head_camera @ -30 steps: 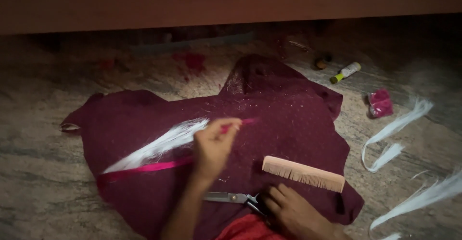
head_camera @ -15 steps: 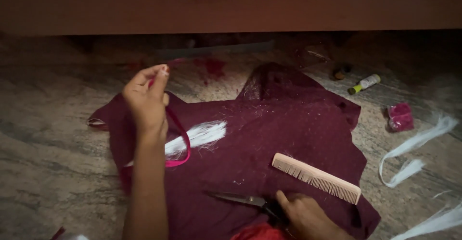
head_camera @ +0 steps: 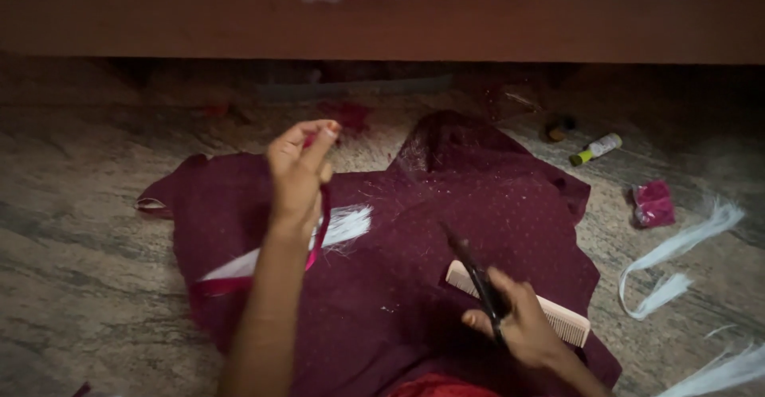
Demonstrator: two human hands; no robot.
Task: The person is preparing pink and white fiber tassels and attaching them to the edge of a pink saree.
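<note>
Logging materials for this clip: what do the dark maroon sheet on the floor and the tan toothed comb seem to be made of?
Dark maroon sheet: woven cloth, matte, apparently speckled; it lies in soft folds. Tan toothed comb: probably plastic, possibly wood; stiff, straight, evenly toothed, too blurred to settle.

A maroon cloth (head_camera: 478, 214) lies spread on the stone floor (head_camera: 72, 285). Above its left half the left hand (head_camera: 299, 170) is raised, pinching a pink ribbon (head_camera: 319, 230) that hangs down to the cloth beside a white thread bundle (head_camera: 347, 223). Over the cloth's lower right the right hand (head_camera: 526, 325) grips dark scissors (head_camera: 476, 277), blades pointing up-left, above a tan comb (head_camera: 558, 317). Right of the cloth lie a small bottle (head_camera: 595, 148), a pink packet (head_camera: 652, 203) and white thread strands (head_camera: 677, 254)
</note>
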